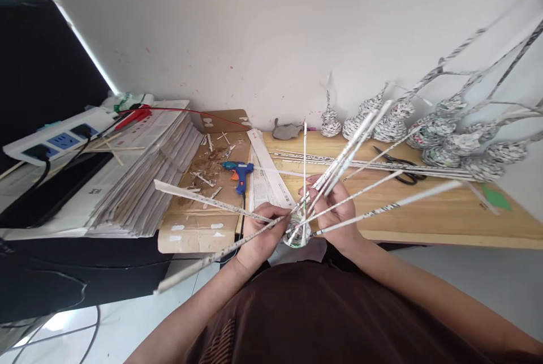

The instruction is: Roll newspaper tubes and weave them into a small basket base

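Between my two hands is a small round woven newspaper piece (297, 236), close in front of my body. Long rolled paper sticks fan out from it to the left, upward and to the right. My left hand (263, 234) is closed at its left side, fingers pinching a paper stick (220, 253) that points down to the left. On the other side my right hand (335, 208) is closed around several paper sticks (352, 146) that slant up to the right. The fingers partly cover the weave.
A blue hot glue gun (241, 174) lies on stained cardboard (190, 231). Left stand a newspaper stack (139, 183) and a power strip (63, 137). Black scissors (401, 166), loose paper rods (441, 171) and several woven gourd shapes (331, 123) occupy the wooden table (424, 211).
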Available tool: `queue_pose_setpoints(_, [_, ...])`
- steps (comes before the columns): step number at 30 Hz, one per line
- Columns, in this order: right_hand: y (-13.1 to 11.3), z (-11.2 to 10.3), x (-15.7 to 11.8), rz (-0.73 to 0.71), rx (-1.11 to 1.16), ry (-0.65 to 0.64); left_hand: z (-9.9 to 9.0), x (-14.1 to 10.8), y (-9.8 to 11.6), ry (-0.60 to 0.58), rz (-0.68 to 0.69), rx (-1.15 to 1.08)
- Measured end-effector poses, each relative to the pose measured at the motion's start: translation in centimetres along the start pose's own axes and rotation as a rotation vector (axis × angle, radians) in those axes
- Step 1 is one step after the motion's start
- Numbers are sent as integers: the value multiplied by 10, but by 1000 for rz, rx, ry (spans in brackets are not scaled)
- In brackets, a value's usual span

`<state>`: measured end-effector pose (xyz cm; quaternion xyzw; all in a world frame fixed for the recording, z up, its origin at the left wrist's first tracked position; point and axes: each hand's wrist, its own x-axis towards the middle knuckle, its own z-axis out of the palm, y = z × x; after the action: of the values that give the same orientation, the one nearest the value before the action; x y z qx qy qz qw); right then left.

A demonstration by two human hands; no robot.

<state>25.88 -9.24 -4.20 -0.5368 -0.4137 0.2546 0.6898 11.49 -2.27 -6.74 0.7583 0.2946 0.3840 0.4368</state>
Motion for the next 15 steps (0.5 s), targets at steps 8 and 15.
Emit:
queue_pose_setpoints(8, [-5,-3,-2,-6,146,-95,3,-2,-3,21,-14,-48])
queue_pose_setpoints(15, [2,-2,6,89,40,-101,3,-1,-5,27,-40,-68])
